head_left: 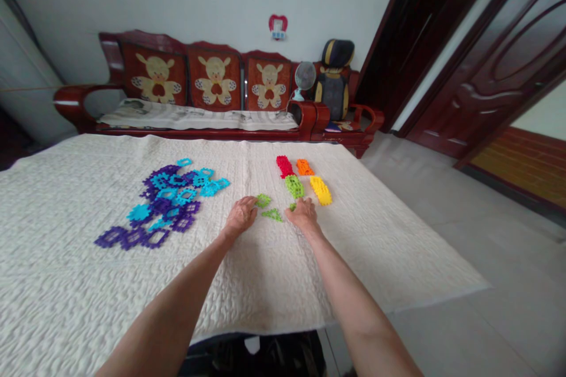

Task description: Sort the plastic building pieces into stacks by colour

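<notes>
My left hand point(240, 216) rests knuckles-up on the white quilted cloth point(265, 271), its curled fingertips touching a green plastic grid piece point(263, 200). My right hand point(302, 213) lies close by, fingers curled down on a small green piece point(292, 207) that peeks out at its left edge. Between the hands lies a green triangular piece point(273, 215). Just beyond the right hand sit sorted stacks: green point(294, 186), yellow point(321, 190), red point(284, 166) and orange point(305, 166).
A loose heap of purple and cyan grid pieces point(165, 200) spreads over the cloth to the left. A dark wooden bench point(212, 100) with bear cushions stands behind the table, a small fan point(305, 78) at its right end. Dark wooden doors point(495, 59) stand at right.
</notes>
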`<control>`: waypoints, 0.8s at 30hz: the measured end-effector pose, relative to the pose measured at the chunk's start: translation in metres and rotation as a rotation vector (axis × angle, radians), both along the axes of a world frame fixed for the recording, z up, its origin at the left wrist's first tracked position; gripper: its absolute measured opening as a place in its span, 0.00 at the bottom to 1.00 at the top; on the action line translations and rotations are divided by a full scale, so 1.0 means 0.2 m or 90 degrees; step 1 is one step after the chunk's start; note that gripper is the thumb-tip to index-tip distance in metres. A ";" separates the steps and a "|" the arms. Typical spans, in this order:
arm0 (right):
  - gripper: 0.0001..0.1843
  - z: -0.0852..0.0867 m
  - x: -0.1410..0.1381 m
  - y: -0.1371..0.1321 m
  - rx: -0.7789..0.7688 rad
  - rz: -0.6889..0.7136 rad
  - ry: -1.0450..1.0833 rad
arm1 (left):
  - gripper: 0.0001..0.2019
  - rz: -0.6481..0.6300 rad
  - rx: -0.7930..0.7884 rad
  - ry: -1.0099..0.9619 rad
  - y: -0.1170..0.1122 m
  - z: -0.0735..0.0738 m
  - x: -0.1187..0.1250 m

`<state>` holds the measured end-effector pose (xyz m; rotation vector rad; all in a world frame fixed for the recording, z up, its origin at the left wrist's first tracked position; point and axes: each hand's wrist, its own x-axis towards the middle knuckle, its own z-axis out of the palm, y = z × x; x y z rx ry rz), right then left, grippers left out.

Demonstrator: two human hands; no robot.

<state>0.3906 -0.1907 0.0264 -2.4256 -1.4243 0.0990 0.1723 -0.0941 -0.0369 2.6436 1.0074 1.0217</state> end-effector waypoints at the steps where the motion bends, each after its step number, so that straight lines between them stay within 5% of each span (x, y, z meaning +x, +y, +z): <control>1: 0.24 0.00 -0.01 0.00 0.003 0.006 0.005 | 0.17 0.002 0.009 -0.011 0.01 -0.01 0.00; 9: 0.33 -0.04 0.11 0.08 0.286 0.084 0.026 | 0.18 0.104 0.076 -0.115 0.03 -0.07 -0.01; 24: 0.31 -0.16 0.16 0.17 0.380 0.087 0.004 | 0.18 0.101 0.053 -0.087 0.03 -0.06 -0.01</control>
